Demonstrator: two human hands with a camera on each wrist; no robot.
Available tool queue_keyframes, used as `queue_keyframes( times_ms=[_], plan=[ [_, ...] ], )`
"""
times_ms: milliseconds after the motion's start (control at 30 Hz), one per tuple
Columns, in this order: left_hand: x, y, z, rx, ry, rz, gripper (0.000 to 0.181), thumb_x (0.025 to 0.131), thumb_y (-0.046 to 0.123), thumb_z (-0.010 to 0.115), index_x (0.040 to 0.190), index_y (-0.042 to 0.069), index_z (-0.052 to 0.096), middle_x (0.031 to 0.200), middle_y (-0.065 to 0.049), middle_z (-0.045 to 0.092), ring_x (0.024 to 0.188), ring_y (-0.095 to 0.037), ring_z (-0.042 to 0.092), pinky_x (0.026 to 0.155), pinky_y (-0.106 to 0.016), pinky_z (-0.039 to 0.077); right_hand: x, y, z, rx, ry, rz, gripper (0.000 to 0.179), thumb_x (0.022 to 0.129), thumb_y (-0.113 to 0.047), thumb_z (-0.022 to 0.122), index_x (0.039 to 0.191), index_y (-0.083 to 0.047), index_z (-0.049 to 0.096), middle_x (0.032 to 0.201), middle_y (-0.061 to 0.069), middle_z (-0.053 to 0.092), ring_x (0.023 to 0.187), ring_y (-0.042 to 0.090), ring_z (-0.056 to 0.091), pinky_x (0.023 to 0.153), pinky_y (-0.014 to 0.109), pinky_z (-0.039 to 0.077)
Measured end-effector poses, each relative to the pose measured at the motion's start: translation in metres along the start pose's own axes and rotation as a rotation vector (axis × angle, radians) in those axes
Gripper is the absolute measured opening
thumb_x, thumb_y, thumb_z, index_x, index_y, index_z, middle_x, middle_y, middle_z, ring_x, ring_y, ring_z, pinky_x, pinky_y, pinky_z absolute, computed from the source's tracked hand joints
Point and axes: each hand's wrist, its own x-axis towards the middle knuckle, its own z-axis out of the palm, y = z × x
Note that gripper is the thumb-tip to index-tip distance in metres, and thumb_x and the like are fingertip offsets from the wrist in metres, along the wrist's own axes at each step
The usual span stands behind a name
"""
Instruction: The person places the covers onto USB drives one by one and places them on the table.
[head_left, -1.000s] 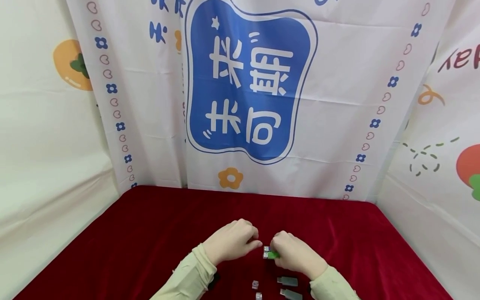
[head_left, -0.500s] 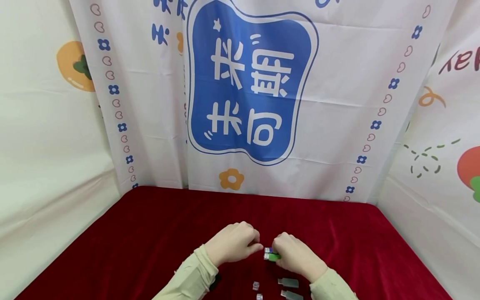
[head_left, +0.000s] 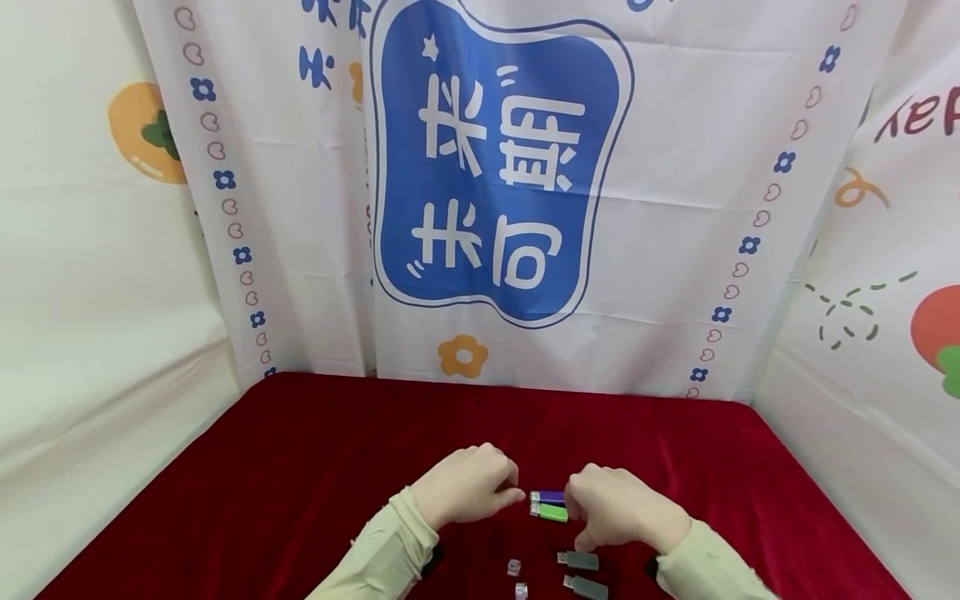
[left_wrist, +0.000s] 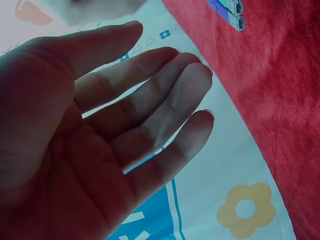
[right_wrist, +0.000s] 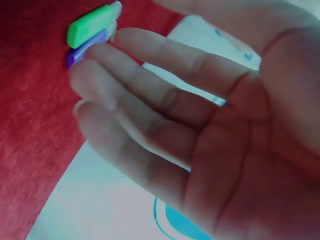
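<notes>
Two USB flash drives, a green one and a purple one, lie side by side on the red cloth, their silvery plug ends pointing left. My right hand is just right of them, fingers loosely bent and palm bare in the right wrist view; it overlaps the purple drive's right end in the head view. My left hand hovers left of the plug ends, its thumb apart from the relaxed fingers. Nothing lies in the left palm.
Nearer the front edge lie two grey USB flash drives with bare metal plugs. Left of them are two small clear caps. The red tabletop is enclosed by printed white curtains at the back and sides.
My right hand has let go of the green and purple flash drives and shifted right, its thumb spreading away from the fingers. More of both drives shows. The left hand stays nearly still.
</notes>
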Motion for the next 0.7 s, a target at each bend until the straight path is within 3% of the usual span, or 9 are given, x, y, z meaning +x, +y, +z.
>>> queue_keyframes(
  times_ms=[267, 400, 533, 700],
  plan=[
    [-0.002, -0.001, 0.006, -0.034, -0.057, -0.027, 0.026, 0.092, 0.025, 0.071, 0.067, 0.02, 0.064, 0.054, 0.011, 0.046, 0.046, -0.003, 0.037, 0.046, -0.018, 0.036, -0.008, 0.004, 0.01, -0.106, -0.017, -0.139, 0.027, 0.065, -0.014, 0.09, 0.077, -0.017, 0.067, 0.072, -0.014, 0.051, 0.063, 0.002, 0.047, 0.055, 0.022, 0.045],
    [-0.004, -0.002, 0.007, -0.029, -0.063, -0.029, 0.028, 0.092, 0.025, 0.071, 0.065, 0.02, 0.063, 0.053, 0.011, 0.045, 0.045, -0.002, 0.036, 0.046, -0.018, 0.035, -0.006, 0.003, 0.02, -0.124, -0.011, -0.208, 0.027, 0.065, -0.009, 0.087, 0.068, -0.018, 0.062, 0.063, -0.016, 0.045, 0.055, 0.0, 0.039, 0.048, 0.017, 0.036],
    [-0.002, -0.002, 0.004, -0.022, -0.052, -0.021, 0.03, 0.092, 0.025, 0.072, 0.064, 0.02, 0.062, 0.052, 0.011, 0.044, 0.045, -0.002, 0.035, 0.045, -0.018, 0.035, -0.004, 0.001, 0.025, -0.161, -0.011, -0.226, 0.043, 0.063, -0.006, 0.086, 0.056, -0.02, 0.045, 0.051, -0.013, 0.031, 0.048, 0.004, 0.024, 0.042, 0.019, 0.023],
    [-0.002, -0.001, 0.002, -0.027, -0.063, -0.034, 0.032, 0.091, 0.025, 0.072, 0.063, 0.021, 0.06, 0.052, 0.011, 0.044, 0.045, -0.003, 0.035, 0.046, -0.018, 0.035, 0.0, 0.0, 0.027, -0.157, -0.049, -0.213, 0.054, 0.062, -0.002, 0.084, 0.052, -0.019, 0.034, 0.048, -0.011, 0.018, 0.049, 0.005, 0.013, 0.042, 0.021, 0.016]
  ],
)
